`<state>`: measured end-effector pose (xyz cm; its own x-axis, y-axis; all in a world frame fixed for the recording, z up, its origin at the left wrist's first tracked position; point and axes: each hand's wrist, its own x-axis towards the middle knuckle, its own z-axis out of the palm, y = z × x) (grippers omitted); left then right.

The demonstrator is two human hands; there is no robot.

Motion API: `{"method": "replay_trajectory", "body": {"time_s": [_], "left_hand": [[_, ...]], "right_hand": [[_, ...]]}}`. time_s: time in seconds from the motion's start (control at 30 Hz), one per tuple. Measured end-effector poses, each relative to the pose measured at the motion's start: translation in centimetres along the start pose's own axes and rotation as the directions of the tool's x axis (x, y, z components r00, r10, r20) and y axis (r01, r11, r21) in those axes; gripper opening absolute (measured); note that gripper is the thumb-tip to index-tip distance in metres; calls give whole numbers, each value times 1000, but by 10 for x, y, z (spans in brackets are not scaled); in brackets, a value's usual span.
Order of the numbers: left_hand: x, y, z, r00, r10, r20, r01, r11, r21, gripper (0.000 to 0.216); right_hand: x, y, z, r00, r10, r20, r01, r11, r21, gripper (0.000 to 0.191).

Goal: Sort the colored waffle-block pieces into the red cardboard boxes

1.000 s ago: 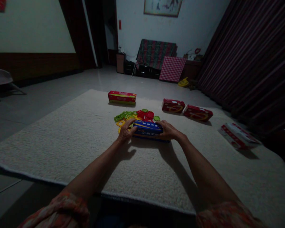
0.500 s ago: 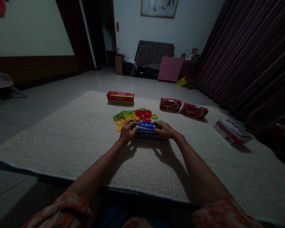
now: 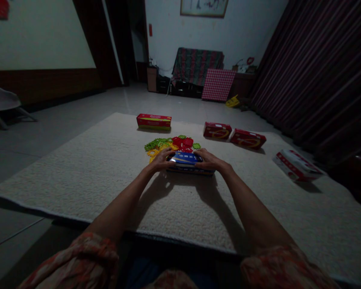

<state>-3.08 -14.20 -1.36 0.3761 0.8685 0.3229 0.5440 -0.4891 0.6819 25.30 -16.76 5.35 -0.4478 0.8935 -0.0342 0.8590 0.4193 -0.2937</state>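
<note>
A long blue box point(image 3: 185, 159) with white and yellow print lies on the cream table cover, crosswise in front of me. My left hand point(image 3: 163, 160) is closed on its left end, thumb at the near edge and fingers over the far edge. At the opposite end, my right hand point(image 3: 209, 159) grips the box the same way. Just behind it spreads a pile of toothed plastic pieces: green pieces point(image 3: 157, 143), yellow pieces point(image 3: 153, 154) and red pieces point(image 3: 185, 142). The box and my left hand hide part of the pile.
Beyond the pile, a red and green box point(image 3: 154, 121) stands at the back. Two dark red boxes point(image 3: 217, 130) point(image 3: 248, 138) are at the back right. Nearer on the right is a white and red box point(image 3: 298, 165). The cream cover point(image 3: 78, 176) ends at the table's front edge.
Both hands stay on the ends of the blue box. My left hand has tilted flatter, with its wrist slightly further left. The whole view has shifted a little.
</note>
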Motion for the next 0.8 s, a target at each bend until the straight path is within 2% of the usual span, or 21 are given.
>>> {"method": "replay_trajectory", "body": {"time_s": [0.2, 0.37, 0.53, 0.8], "left_hand": [[16, 4, -7, 991, -5, 137, -3, 998, 56, 61], [28, 2, -8, 978, 49, 203, -75, 990, 118, 57], [30, 4, -10, 969, 107, 222, -136, 983, 122, 64], [30, 21, -24, 977, 57, 206, -89, 985, 146, 54]], "right_hand": [[-3, 3, 4, 995, -99, -18, 99, 995, -25, 51], [-1, 6, 7, 992, -126, -29, 125, 992, -36, 49], [-4, 9, 7, 986, -157, -50, 155, 987, -35, 43], [-3, 5, -3, 987, -148, -67, 148, 989, 1, 41]]}}
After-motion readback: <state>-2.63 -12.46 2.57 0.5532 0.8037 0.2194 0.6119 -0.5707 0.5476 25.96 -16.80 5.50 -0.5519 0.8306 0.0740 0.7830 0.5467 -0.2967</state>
